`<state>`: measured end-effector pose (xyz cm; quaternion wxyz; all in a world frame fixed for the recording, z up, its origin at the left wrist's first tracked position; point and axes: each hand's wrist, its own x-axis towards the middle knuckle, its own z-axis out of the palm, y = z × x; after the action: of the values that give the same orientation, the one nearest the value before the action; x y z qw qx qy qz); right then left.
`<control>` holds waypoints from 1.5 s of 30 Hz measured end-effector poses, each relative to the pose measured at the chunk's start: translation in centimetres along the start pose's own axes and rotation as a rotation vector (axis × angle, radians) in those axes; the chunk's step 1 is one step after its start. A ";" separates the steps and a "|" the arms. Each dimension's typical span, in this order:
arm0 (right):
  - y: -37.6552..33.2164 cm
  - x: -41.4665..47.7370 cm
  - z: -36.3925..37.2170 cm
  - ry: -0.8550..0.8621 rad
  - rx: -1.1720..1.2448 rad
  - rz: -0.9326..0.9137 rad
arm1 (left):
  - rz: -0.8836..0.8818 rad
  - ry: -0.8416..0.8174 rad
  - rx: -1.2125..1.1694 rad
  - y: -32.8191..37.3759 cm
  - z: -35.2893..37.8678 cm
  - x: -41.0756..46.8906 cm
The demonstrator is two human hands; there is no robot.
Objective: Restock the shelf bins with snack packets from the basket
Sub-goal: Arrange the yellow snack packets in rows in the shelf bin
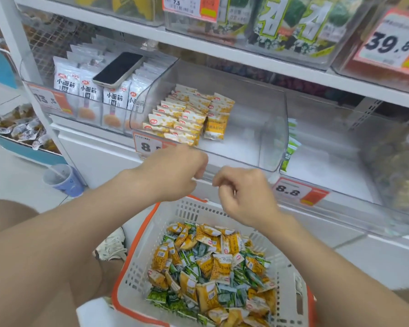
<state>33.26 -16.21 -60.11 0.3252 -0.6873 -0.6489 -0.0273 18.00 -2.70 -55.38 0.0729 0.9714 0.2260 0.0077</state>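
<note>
Head view: left hand and right hand side by side, apart, fingers curled inward, gripping nothing. White perforated plastic basket with orange rim directly below hands, holding loose yellow and green snack packets. Clear plastic shelf bin just beyond hands; stacked yellow packets above left hand.

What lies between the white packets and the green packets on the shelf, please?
A clear bin holding yellow packets at its left, in the head view.
</note>
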 end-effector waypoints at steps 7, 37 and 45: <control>7.5 -7.8 7.4 -0.800 -0.364 0.284 | 0.154 -0.578 0.166 3.7 5.2 -0.6; 3.1 -5.5 11.4 -0.203 0.375 0.605 | 0.019 -0.669 0.183 2.2 4.4 1.0; -5.2 -0.8 3.6 0.188 1.078 0.890 | -0.024 -0.361 -0.261 -1.3 0.0 -0.8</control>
<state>26.99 -15.52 -61.14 0.6555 -0.6253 -0.1983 0.3743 16.75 -1.92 -55.57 0.2372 0.9366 0.2180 -0.1379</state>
